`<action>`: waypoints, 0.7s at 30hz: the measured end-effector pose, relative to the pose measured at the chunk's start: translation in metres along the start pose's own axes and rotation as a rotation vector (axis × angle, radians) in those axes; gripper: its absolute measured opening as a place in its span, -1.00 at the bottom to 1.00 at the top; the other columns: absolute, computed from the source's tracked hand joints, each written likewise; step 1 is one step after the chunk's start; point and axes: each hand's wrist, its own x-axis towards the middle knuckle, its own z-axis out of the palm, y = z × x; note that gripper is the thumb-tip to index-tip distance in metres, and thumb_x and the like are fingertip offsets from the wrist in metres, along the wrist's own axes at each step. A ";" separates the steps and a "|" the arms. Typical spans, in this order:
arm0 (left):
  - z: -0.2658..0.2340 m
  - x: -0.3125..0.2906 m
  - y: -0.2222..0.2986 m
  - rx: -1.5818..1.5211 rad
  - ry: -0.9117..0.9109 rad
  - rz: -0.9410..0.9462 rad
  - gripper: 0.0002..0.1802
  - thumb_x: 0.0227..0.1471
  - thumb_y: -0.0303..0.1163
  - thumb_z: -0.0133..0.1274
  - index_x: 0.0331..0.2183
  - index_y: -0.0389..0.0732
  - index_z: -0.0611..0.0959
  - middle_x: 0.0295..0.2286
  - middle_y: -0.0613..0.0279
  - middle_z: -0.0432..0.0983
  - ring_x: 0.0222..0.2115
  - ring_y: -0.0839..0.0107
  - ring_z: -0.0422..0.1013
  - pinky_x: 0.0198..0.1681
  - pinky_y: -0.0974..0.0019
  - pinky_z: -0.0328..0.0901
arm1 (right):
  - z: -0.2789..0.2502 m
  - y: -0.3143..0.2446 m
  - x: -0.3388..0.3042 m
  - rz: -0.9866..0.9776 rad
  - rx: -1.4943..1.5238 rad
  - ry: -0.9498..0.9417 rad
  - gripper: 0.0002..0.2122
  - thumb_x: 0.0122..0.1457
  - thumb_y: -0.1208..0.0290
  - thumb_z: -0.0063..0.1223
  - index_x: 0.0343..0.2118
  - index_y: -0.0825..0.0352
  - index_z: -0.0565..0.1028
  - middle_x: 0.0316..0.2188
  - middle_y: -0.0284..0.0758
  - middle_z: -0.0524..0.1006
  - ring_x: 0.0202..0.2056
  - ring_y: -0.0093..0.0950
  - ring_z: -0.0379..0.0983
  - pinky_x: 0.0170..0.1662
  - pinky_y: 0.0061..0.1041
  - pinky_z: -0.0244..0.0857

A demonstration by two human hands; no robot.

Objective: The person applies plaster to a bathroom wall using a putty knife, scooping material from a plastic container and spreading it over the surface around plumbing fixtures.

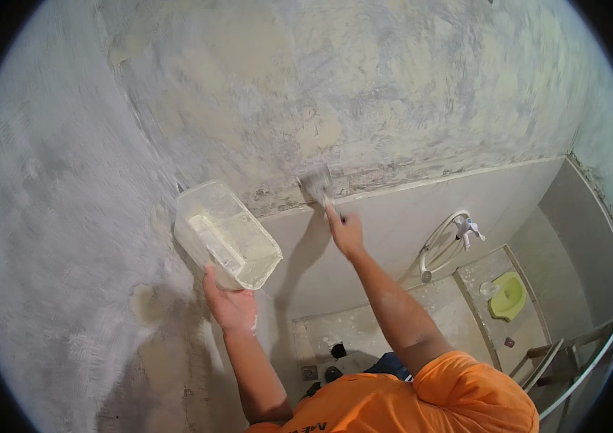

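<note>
My left hand (233,307) grips a translucent rectangular plastic tub (257,273) by its near end and holds it tilted by the wall corner. Pale smears coat the tub's inside, and a whitish patch of filler (214,242) shows in it. In my right hand (348,234) is a putty knife (316,185), its wide blade at the wall (306,94) just above the tile edge. The blade looks slightly blurred. Cream and grey patches of filler cover the wall around it.
Below the blade, light tiles (386,216) line the lower wall. A white hand shower (426,275) hangs from a tap (468,228) to the right. On the floor are a yellow-green squat toilet (509,296) and a small drain (310,373). A ladder (574,368) stands at lower right.
</note>
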 end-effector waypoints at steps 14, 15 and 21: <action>-0.043 0.008 -0.003 -0.039 -0.077 -0.029 -0.24 0.25 -0.02 -0.10 0.31 -0.23 0.14 0.26 0.13 0.16 0.25 0.15 0.15 0.25 0.02 0.13 | 0.000 -0.190 -0.034 -0.215 0.089 -0.043 -0.39 0.21 -0.12 0.03 -0.57 0.51 0.40 -0.66 -0.01 0.36 -0.55 -0.15 0.25 -0.38 -0.21 0.19; -0.042 0.005 -0.004 -0.008 -0.074 -0.035 -0.23 0.26 -0.01 -0.11 0.33 -0.21 0.12 0.26 0.12 0.14 0.25 0.13 0.14 0.25 0.01 0.13 | 0.008 -0.196 -0.026 -0.234 0.116 -0.055 -0.38 0.21 -0.13 0.03 -0.58 0.51 0.40 -0.66 -0.01 0.37 -0.54 -0.15 0.26 -0.37 -0.21 0.20; -0.061 0.007 -0.026 -0.038 -0.051 0.065 -0.18 0.25 0.01 -0.10 0.34 -0.20 0.06 0.29 0.10 0.07 0.26 0.11 0.12 0.24 0.02 0.13 | 0.050 -0.100 -0.003 -0.147 -0.102 -0.043 -0.37 0.21 -0.16 0.00 -0.54 0.51 0.50 -0.48 0.12 0.52 -0.37 0.04 0.47 -0.27 -0.09 0.29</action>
